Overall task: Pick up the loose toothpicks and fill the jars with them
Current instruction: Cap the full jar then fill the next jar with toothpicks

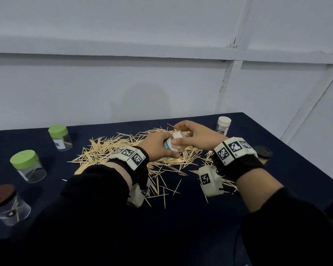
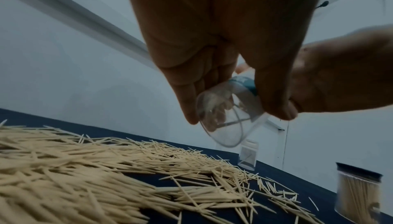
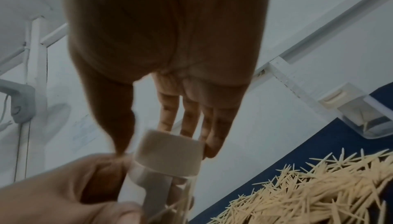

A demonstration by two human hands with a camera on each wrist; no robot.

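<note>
Both forearms, in black sleeves with marker-covered wristbands, reach in from the bottom of the head view and meet at mid-frame. The left hand (image 1: 158, 145) sits just left of centre, fingers and thumb curled round a small jar (image 2: 225, 115), which it holds tilted. The right hand (image 1: 195, 134), just right of centre, arches over the jar's white cap (image 3: 170, 153), thumb on one side and fingers on the other, pinching it. The two hands touch at the thumbs.
</note>
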